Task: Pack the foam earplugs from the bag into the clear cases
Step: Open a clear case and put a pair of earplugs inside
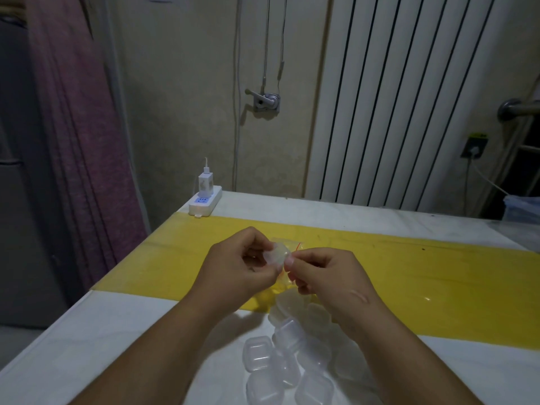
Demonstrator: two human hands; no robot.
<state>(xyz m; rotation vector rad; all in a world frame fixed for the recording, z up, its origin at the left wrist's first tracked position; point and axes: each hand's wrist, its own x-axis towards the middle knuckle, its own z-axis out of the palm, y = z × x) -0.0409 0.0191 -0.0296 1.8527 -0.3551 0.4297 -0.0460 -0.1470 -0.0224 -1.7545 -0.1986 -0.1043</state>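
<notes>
White table [87,340] with a yellow strip carries a heap of clear cases [287,358]. Both hands, left hand [238,267] and right hand [324,273], pinch one clear case [277,254] above the earplug bag [287,244].

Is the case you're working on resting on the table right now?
No. Both the left hand and right hand hold the clear case raised above the table.

Bag [287,244] mostly hidden; lower cases [263,388] cropped.
</notes>
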